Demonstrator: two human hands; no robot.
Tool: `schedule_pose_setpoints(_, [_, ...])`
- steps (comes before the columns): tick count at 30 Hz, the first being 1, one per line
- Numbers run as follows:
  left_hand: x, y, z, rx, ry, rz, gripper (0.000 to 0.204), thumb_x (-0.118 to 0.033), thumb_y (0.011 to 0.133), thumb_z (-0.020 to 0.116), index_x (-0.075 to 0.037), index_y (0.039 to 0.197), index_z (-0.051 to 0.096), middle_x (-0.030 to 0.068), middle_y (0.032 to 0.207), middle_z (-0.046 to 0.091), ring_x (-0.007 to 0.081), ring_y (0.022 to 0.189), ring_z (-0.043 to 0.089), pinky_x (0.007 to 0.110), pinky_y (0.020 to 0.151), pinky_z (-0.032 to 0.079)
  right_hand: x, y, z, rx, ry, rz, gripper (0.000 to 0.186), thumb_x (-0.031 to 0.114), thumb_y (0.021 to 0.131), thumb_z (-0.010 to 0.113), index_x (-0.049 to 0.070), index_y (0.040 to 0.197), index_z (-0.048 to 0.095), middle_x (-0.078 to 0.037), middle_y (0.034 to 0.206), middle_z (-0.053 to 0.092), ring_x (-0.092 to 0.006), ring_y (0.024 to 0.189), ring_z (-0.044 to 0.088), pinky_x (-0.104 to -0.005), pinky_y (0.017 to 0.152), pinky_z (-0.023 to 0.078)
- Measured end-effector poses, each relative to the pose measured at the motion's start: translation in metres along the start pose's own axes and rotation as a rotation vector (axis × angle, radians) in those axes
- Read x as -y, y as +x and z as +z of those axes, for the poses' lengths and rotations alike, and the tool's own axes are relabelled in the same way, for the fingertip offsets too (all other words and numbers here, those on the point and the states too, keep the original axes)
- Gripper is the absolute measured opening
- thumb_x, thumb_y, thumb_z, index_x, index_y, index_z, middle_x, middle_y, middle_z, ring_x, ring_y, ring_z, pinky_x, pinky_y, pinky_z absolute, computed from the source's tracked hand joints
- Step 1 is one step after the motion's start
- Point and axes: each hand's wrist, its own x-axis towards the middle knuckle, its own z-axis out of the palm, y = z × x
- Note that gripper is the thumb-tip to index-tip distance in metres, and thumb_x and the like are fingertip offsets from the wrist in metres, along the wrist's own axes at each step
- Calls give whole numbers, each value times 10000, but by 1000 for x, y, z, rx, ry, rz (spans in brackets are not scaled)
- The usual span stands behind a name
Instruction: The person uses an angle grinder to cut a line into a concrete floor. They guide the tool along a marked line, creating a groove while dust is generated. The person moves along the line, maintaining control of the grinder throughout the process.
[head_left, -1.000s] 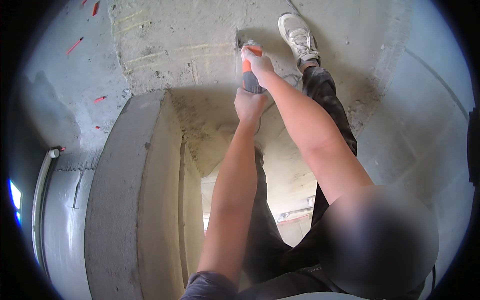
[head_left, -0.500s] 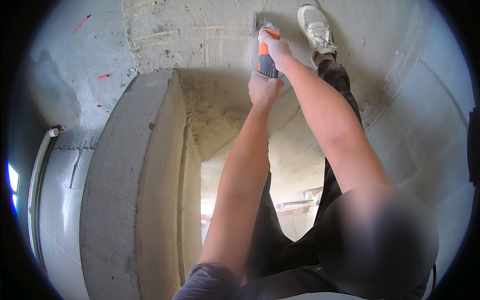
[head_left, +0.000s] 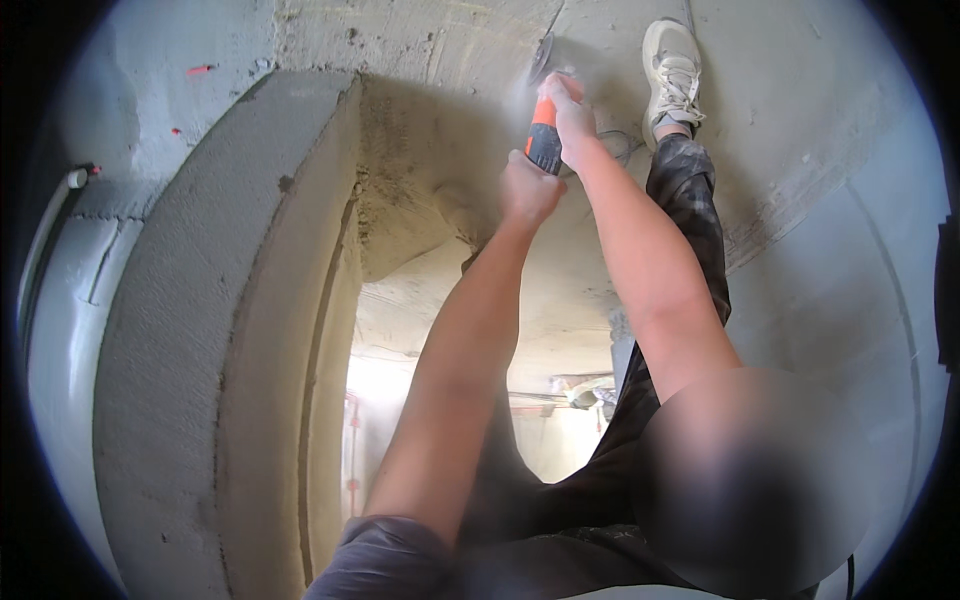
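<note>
The left hand (head_left: 530, 190) and right hand (head_left: 574, 118) grip a tilted orange-and-black power tool (head_left: 544, 143) bearing a grey disc (head_left: 541, 58).

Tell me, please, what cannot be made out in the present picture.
All in the head view:
Edge of the disc: blurred.
Rear of the orange-and-black tool: hidden by the left hand.
Upper right arm: covered by a dark blurred patch.
Grey sleeve: cut off by the lower edge.
</note>
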Motion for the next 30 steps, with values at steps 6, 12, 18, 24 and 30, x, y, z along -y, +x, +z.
schedule_pose_setpoints(6, [20,2,5,-23,0,-30,535,-127,732,846,27,1188,612,264,1088,769,436,1031,768,509,906,589,4,-29,5,108,5,-33,339,400,1127,675,175,1377,631,-8,1246,687,-154,1131,634,-369,1029,526])
schedule_pose_setpoints(12, [36,0,15,-35,-65,-3,524,-133,740,836,20,1189,614,259,1073,771,442,1044,766,511,899,586,-20,-17,-2,61,10,-76,419,451,1093,719,130,1354,654,-21,1240,699,-171,1117,655,-379,1022,538])
schedule_pose_setpoints(18, [4,2,5,-24,-39,-43,495,-135,768,820,12,1199,627,260,1081,774,432,1060,770,512,927,593,30,-34,5,52,-7,14,440,467,1064,754,80,1267,707,-40,1207,718,-171,1068,683,-376,963,568])
schedule_pose_setpoints(24, [-5,4,4,-29,-68,-55,625,-185,733,868,43,1263,629,296,1162,773,444,1124,766,488,979,600,32,-20,-1,115,-5,-15,606,532,1045,764,53,1401,659,-71,1297,702,-196,1112,703,-415,972,599])
schedule_pose_setpoints(30, [-11,4,1,-11,-31,-35,428,-120,839,715,20,1234,630,283,1155,768,453,1116,759,519,973,590,45,-26,3,87,19,-15,351,434,1098,716,94,1181,736,-17,1140,732,-148,1035,686,-352,926,578])
